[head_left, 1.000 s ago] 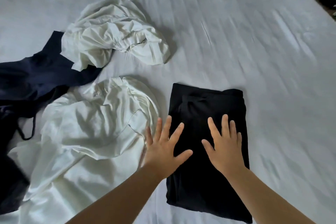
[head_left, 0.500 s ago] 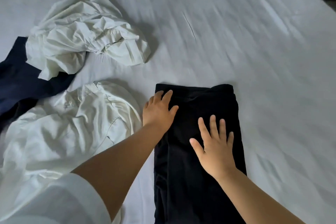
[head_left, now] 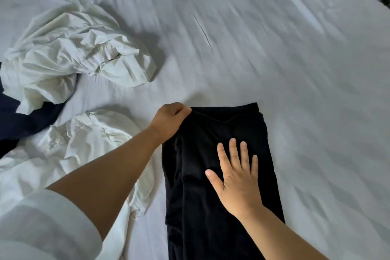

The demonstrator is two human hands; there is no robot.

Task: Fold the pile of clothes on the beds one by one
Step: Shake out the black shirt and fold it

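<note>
Gripping the black garment (head_left: 221,207) corner now, left hand (head_left: 168,119) fingers curled, right hand (head_left: 236,177) still flat

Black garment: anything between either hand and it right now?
Nothing visible. The left hand already grips the far left corner of the black garment, and the right hand lies flat on its middle, fingers spread.

The left hand (head_left: 169,119) is curled into a loose fist, knuckles up, its fingertips pinching the far left corner of the folded black cloth garment (head_left: 221,175), with the bare forearm reaching forward out of a rolled white sleeve (head_left: 42,224). The right hand (head_left: 237,179) lies flat, palm down, on the middle of that garment, fingers straight and slightly spread, thumb out to the left.
</note>
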